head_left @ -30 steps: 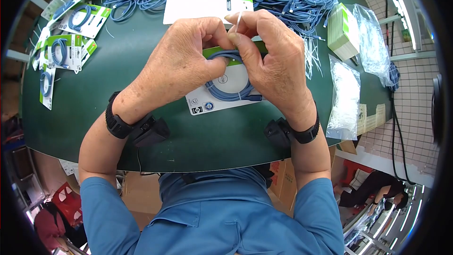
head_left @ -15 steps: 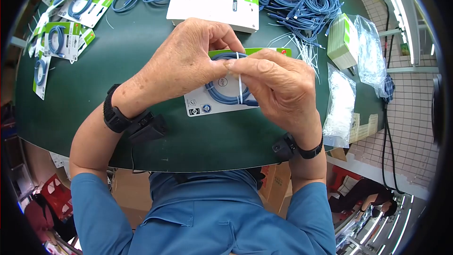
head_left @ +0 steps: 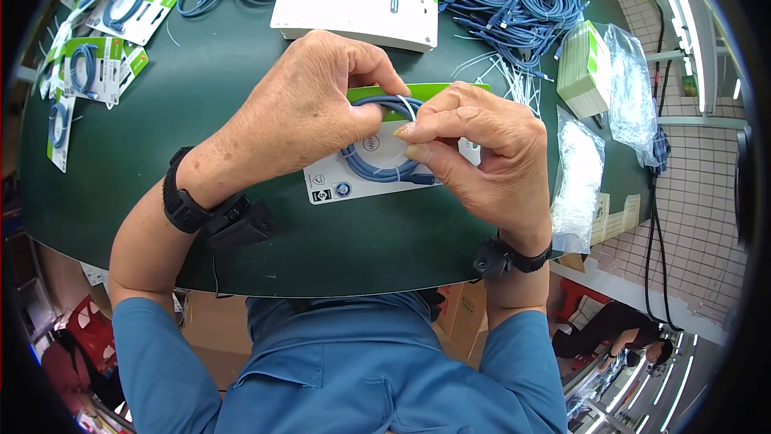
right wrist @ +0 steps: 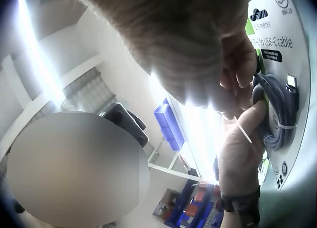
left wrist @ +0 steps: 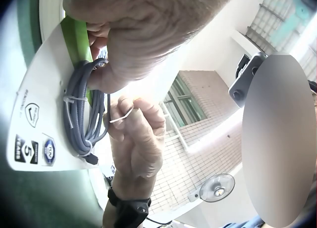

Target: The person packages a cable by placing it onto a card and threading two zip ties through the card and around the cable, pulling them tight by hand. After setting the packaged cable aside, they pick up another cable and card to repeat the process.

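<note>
A coiled blue cable lies against a white and green card. The left hand grips the coil and card at the upper left, its thumb over the coil. A white tie loops round the top of the coil, and the right hand pinches its end between thumb and forefinger. In the left wrist view the tie sticks out from the right hand's fingertips; other ties bind the coil. The right wrist view shows a metal connector beside the coil.
Behind the hands stands a stack of cards, with a heap of blue cables beyond. Carded cables lie at left. Loose white ties, another card stack and plastic bags are at right.
The right hand has moved from the coil's top down and right, pulling the tie's end. The tie, upright and long half a second ago, now curves closely over the coil's top.
</note>
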`<move>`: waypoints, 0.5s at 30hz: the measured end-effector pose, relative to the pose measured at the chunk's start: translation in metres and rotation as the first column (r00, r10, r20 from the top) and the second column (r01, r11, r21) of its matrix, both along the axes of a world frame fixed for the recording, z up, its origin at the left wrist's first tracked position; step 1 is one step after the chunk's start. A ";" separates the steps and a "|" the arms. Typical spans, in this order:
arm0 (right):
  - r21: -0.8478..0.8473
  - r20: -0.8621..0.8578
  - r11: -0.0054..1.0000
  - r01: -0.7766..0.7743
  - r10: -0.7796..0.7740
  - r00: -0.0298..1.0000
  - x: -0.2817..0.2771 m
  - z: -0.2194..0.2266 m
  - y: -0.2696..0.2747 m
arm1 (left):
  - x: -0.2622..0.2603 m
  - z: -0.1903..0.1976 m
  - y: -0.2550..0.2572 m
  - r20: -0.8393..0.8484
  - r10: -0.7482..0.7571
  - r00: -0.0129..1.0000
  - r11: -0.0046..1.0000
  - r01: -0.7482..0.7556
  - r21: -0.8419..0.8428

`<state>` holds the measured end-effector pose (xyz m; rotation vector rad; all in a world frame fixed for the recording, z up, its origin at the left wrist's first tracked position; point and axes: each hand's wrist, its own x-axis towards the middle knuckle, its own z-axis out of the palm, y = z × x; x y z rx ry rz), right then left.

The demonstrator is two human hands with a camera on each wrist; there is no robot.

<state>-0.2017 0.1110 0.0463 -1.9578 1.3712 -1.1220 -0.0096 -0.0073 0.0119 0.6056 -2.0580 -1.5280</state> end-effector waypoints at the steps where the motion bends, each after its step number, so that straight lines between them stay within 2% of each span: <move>1: 0.030 0.024 0.999 0.030 -0.031 0.999 0.002 0.001 0.002 | 0.000 0.001 0.000 -0.004 -0.002 1.000 1.000 0.002 0.005; 6: -0.048 0.026 0.991 0.124 -0.123 0.992 0.011 0.002 0.004 | 0.002 0.008 0.000 -0.013 0.002 1.000 1.000 -0.002 0.013; 9: -0.300 -0.129 0.942 0.151 -0.197 0.972 0.016 -0.001 0.005 | 0.005 0.014 -0.001 0.004 0.003 1.000 1.000 -0.003 0.006; 12: -0.402 -0.135 0.906 0.131 -0.200 0.970 0.016 -0.008 0.004 | 0.006 0.016 -0.003 0.043 -0.011 0.999 1.000 0.011 -0.008; 15: -0.445 -0.104 0.885 0.139 -0.205 0.973 0.017 -0.012 0.002 | 0.004 0.009 -0.002 -0.067 0.027 0.997 0.996 -0.033 -0.086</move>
